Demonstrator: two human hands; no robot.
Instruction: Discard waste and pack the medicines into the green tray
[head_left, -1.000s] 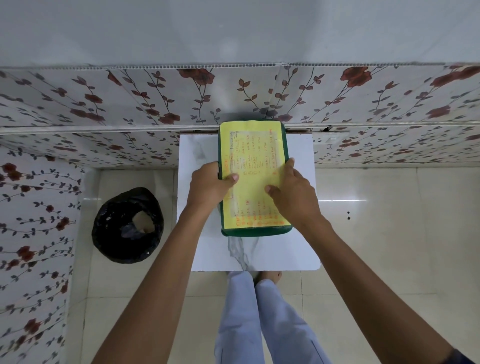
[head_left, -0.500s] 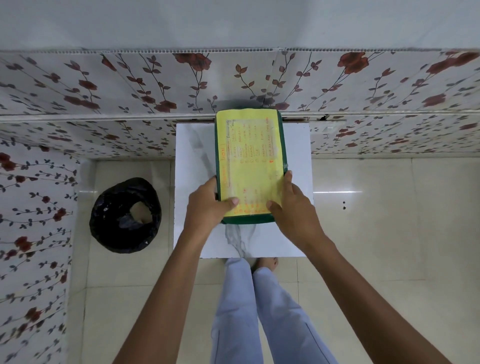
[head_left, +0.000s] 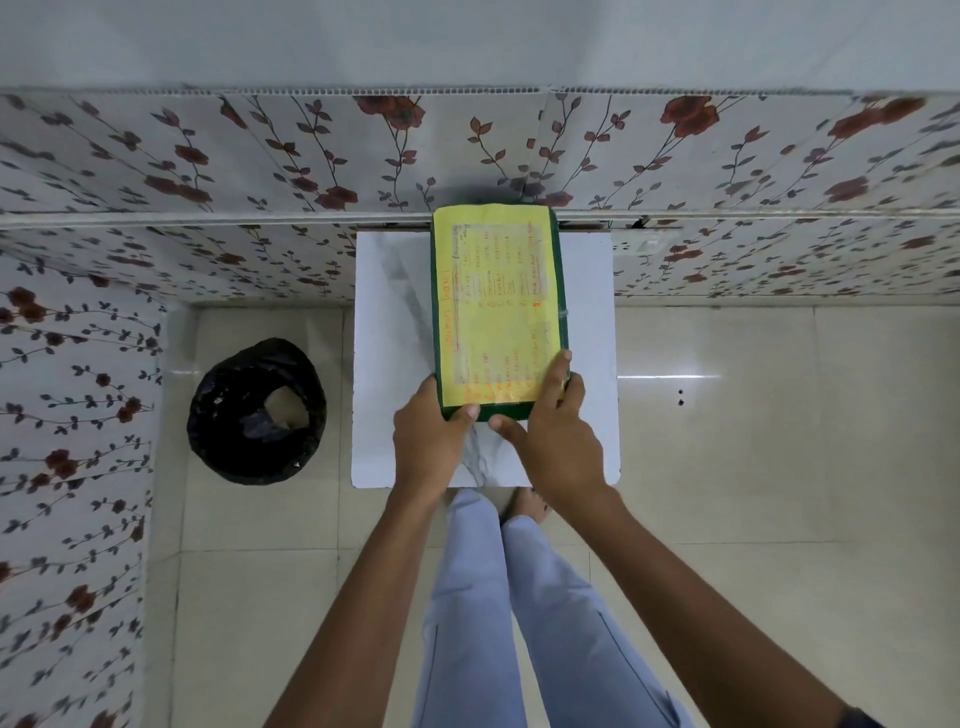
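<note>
Both hands, left hand (head_left: 427, 441) and right hand (head_left: 558, 436), clasp the near end of the green tray (head_left: 560, 291) (yellow sheet (head_left: 493, 312) on top) on the tabletop (head_left: 389, 322); packing looks finished, release next.

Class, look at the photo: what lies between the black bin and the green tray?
Head view: bare floor tile, then a strip of the white table, between bin and green tray.

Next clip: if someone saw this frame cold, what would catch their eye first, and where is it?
The bright yellow sheet with orange handwriting stands out first, covering the green tray on the white table against the floral wall. Next, the left hand and right hand gripping the tray's near end. Then the black-lined bin on the floor, left of the table.
</note>
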